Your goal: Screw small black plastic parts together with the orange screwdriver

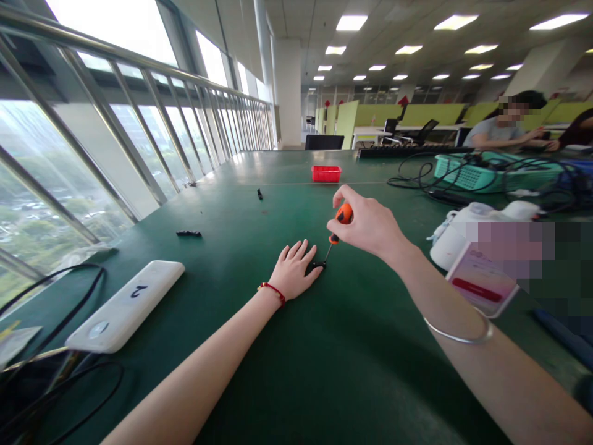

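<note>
"Two hands on one part: how do they stand?"

"The left hand [293, 272] lies palm down, fingers spread, thumb beside the small black part [319, 265] on the green table [259, 358]. The right hand [365, 222] is curled around the orange-and-black screwdriver [344, 214], its tip at that part's right end, touching or nearly so."

"How far along is that?"

"Mid-step, I'd judge: the tool is in place, but nothing shows the fastening finished. A longer black piece [189, 233] and a stubby black piece [260, 194] lie loose, well apart from it, so probably not dealt with yet."

"Anything in the way?"

"Not close in. The red tray [326, 177] sits beyond, contents unclear. A white power bank [125, 309] lies left; the phone [484, 281] and teal basket [451, 175], draped with cables [411, 179], crowd the right."
</note>
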A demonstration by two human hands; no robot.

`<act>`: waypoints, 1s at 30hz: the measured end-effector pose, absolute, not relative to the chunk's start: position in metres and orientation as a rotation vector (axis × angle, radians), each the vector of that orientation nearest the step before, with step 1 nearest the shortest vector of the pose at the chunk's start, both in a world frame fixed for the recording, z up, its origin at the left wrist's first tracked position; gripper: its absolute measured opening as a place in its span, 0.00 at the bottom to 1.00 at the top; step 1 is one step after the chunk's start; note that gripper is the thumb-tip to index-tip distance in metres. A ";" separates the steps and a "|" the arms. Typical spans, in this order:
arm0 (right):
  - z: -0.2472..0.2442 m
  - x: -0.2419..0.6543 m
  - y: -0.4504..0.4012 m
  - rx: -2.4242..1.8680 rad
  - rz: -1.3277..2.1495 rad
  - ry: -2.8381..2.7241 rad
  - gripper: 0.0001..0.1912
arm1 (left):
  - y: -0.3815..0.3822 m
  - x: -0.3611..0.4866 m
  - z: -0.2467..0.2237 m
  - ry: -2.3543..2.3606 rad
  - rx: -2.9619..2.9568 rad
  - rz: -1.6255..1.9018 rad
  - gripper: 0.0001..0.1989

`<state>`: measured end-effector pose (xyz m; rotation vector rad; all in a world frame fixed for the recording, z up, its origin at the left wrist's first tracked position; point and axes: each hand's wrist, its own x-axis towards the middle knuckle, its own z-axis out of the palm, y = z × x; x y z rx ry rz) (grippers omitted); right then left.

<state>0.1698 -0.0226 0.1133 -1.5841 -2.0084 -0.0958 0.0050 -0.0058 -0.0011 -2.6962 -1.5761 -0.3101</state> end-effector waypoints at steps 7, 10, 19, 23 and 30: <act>0.113 0.171 -0.021 -1.586 -0.078 -2.007 0.10 | -0.006 0.005 0.000 -1.578 -2.706 -0.298 0.30; 0.114 0.170 -0.022 -1.578 -0.028 -2.016 0.14 | -0.006 0.005 -0.001 -1.576 -2.694 -0.310 0.29; 0.116 0.168 -0.026 -1.562 -0.003 -2.020 0.14 | -0.007 0.006 -0.001 -1.584 -2.687 -0.298 0.29; 0.114 0.167 -0.025 -1.582 -0.025 -1.990 0.18 | -0.007 0.006 0.001 -1.591 -2.687 -0.297 0.30; 0.113 0.167 -0.024 -1.584 0.001 -2.013 0.14 | -0.007 0.006 0.000 -1.584 -2.685 -0.295 0.29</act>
